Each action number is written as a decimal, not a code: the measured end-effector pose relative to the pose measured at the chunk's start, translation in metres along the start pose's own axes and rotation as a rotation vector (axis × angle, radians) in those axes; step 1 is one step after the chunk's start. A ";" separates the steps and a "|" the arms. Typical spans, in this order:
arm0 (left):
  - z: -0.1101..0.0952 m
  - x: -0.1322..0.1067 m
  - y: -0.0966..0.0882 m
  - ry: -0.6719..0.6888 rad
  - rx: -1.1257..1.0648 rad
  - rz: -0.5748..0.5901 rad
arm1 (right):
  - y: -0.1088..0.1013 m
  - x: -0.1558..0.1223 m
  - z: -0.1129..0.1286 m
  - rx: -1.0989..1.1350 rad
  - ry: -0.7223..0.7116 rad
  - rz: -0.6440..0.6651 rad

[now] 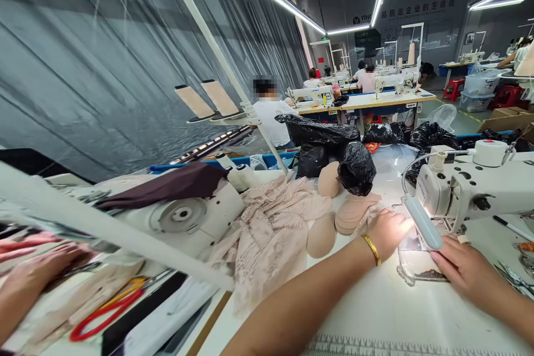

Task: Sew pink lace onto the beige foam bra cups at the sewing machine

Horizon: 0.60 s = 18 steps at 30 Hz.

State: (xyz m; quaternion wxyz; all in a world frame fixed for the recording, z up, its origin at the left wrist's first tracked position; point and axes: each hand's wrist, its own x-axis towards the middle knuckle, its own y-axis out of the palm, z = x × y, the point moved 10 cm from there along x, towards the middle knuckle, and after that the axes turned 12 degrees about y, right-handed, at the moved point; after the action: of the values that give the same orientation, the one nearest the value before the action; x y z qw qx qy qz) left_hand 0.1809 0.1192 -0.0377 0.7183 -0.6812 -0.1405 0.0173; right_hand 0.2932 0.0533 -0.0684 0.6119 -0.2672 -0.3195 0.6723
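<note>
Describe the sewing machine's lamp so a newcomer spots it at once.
Find the white sewing machine at right. A curved gooseneck beside its head leads down to the lamp, seen between the left hand and right hand. Its smooth grey capsule stands out from the white machine.

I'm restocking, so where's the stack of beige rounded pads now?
In the head view, the pad stack lies right of centre on the white tabletop, left of the left hand and below the shiny black plastic bag.
</note>
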 end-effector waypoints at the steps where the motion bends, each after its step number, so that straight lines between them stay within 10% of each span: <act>1: -0.007 -0.007 -0.004 0.015 -0.042 -0.008 | 0.002 0.000 -0.001 0.133 0.090 0.020; 5: -0.054 -0.055 -0.031 -0.063 -0.657 -0.321 | 0.019 -0.007 0.012 0.679 0.371 0.030; 10: -0.112 -0.103 0.027 -0.741 -1.936 -0.567 | 0.037 -0.039 0.039 0.885 0.390 -0.070; 14: -0.086 -0.121 0.024 -0.979 -2.005 -1.235 | 0.054 -0.073 0.038 0.791 0.345 -0.102; 18: -0.080 -0.109 0.014 -0.872 -2.008 -1.244 | 0.054 -0.079 0.030 0.807 0.333 -0.072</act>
State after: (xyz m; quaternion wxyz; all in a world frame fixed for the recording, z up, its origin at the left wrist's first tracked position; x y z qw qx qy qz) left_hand 0.0968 0.0188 -0.0731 -0.3349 -0.6824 -0.6133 -0.2147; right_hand 0.2443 -0.0310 -0.0921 0.7334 -0.1002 0.0629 0.6695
